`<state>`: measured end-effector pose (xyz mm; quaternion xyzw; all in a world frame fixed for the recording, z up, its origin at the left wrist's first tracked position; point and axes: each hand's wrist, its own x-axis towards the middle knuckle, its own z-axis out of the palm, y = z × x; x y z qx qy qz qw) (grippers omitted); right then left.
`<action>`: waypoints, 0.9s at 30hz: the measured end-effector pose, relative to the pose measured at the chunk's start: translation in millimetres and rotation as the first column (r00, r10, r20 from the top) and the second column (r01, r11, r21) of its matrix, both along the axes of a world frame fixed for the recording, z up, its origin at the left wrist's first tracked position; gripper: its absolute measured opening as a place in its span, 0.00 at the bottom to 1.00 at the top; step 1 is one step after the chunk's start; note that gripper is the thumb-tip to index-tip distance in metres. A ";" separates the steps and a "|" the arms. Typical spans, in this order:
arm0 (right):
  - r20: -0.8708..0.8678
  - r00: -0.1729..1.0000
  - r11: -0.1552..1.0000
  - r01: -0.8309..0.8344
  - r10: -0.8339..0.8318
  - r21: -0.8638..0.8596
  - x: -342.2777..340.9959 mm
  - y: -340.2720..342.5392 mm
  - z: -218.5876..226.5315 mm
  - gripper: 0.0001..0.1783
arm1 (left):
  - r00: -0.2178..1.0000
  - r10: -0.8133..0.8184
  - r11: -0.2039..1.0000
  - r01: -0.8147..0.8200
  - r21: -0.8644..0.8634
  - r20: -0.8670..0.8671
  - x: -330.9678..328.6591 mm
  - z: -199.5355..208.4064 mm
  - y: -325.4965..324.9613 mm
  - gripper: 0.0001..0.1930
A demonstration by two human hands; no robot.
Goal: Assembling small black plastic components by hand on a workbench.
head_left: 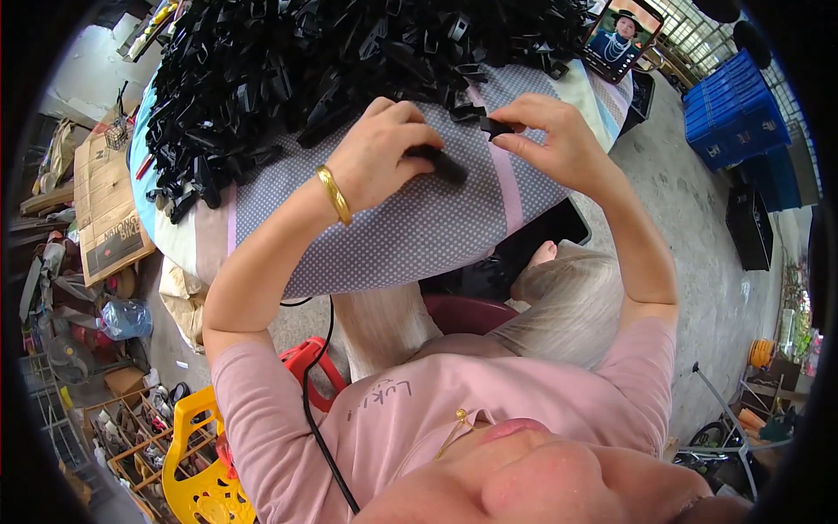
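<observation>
My left hand (381, 150), with a gold bangle at its wrist, is closed on a dark elongated black piece (441, 166) whose outer end looks blurred. To the right, the thumb and fingers of my right hand (550, 135) pinch a small black plastic part (496, 127). Another black part (467, 113) lies just left of that pinch, close to the pile's edge. Both hands are over a round table with a grey dotted cloth (375, 236). A large heap of black plastic parts (288, 65) covers the table's far side.
A phone (621, 39) with a lit screen leans at the table's far right. Blue crates (735, 109) stand on the floor to the right. Under the table edge is a black tray (572, 223). A yellow chair (196, 472) is at lower left, beside cluttered shelves (140, 437). Cardboard (105, 205) leans left.
</observation>
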<state>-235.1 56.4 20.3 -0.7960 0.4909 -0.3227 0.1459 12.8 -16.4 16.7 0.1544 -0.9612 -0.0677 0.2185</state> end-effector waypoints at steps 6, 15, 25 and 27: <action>0.037 0.994 0.991 -0.097 0.100 -0.089 19.6 9.0 -3.5 0.15 | 0.982 0.187 0.896 -0.166 0.412 -0.010 -5.2 -3.1 12.9 0.12; -0.083 0.993 0.987 -0.100 0.089 -0.130 20.4 4.0 -8.6 0.16 | 0.969 0.224 0.866 -0.246 0.436 0.102 -4.9 6.2 12.1 0.12; -0.170 0.979 0.964 -0.152 0.115 -0.220 19.0 0.8 -7.4 0.14 | 0.971 0.219 0.882 -0.238 0.407 0.092 -4.9 3.3 12.2 0.12; -0.180 0.978 0.963 -0.150 0.110 -0.225 14.1 1.6 -5.8 0.14 | 0.974 0.215 0.888 -0.227 0.401 0.076 -4.3 1.6 11.3 0.12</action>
